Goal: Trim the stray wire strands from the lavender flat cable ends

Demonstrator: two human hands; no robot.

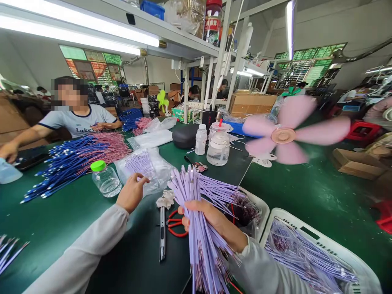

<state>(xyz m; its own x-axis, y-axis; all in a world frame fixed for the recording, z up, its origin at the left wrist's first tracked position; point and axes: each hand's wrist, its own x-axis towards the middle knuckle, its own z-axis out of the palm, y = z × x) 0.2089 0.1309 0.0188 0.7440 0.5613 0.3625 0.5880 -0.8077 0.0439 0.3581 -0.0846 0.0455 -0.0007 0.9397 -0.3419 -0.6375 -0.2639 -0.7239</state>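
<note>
My right hand (211, 222) grips a thick bundle of lilac wires (202, 216) with bare copper-coloured ends. My left hand (132, 192) hangs open above the green bench mat (61, 228), fingers apart and holding nothing. Nearest to it lies a clear plastic bag of lilac wires (143, 169). Red-handled scissors (175, 223) and a utility knife (162, 233) lie below my hands. A white plastic basket (318, 249) at the lower right holds more lilac wires in clear plastic.
A co-worker (73, 114) across the bench handles a long pile of blue and red wires (76, 163). A green-capped bottle (105, 179), white-lidded jars, a black case and a spinning pink fan (283, 136) stand on the bench. Shelving rises overhead.
</note>
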